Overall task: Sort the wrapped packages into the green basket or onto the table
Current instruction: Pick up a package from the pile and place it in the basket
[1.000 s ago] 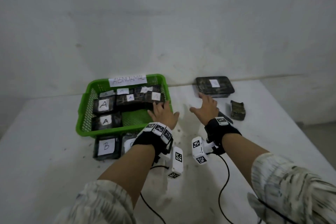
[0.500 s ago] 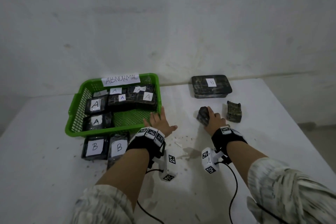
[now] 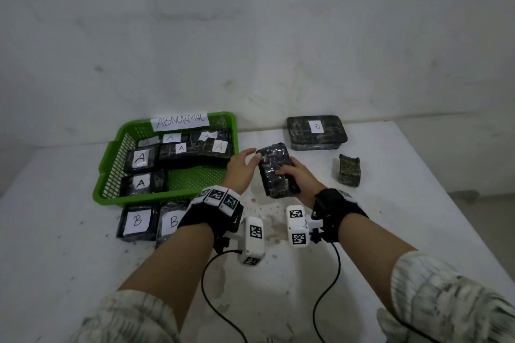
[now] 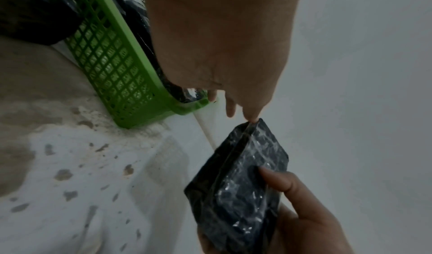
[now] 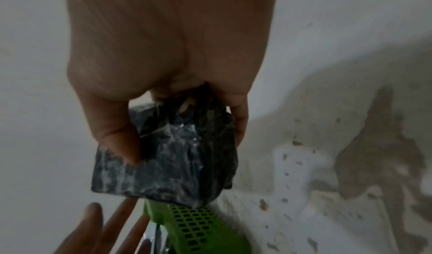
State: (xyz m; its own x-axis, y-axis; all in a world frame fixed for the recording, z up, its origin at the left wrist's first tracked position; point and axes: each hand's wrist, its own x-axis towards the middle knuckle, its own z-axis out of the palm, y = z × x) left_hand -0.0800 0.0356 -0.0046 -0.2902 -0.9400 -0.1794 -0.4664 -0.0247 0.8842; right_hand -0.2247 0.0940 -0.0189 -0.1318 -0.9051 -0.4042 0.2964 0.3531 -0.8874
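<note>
My right hand grips a dark, shiny wrapped package with no label showing and holds it tilted above the table, just right of the green basket. In the right wrist view the thumb presses its face and the fingers wrap its far side. My left hand is spread beside the package's top left corner, and one fingertip touches that corner. The basket bears an "ABNORMAL" sign and holds several packages labelled A.
Two packages labelled B lie on the table against the basket's front wall. A larger B package lies at the back right, with a small unlabelled package in front of it. Dark crumbs speckle the white table.
My right hand closed on the package on the table, then lifted it and carried it left. My left hand rose from the table beside the basket to meet its corner.
</note>
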